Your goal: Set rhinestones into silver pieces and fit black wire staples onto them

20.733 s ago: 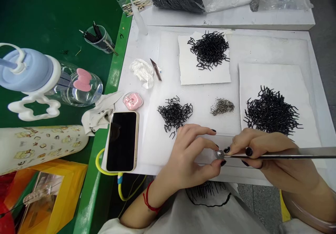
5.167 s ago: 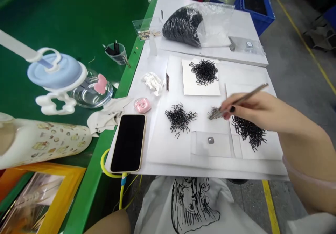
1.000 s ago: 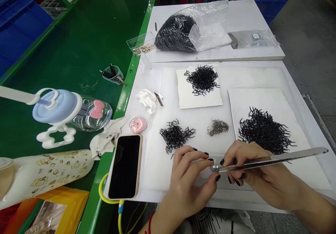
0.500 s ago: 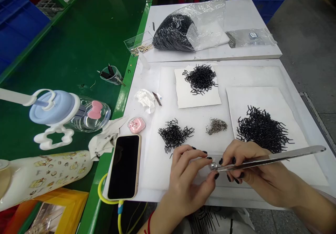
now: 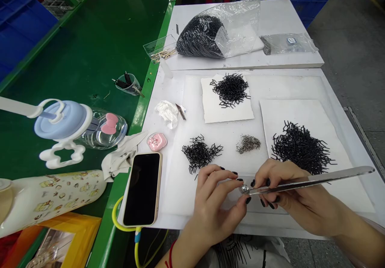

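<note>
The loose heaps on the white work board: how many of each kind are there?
Heaps of black bent wire pieces: 3
Heap of small grey metallic bits: 1
Total: 4

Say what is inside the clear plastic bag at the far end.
The clear plastic bag holds a heap of black bent wire pieces; pieces inside the heap are hidden.
</note>
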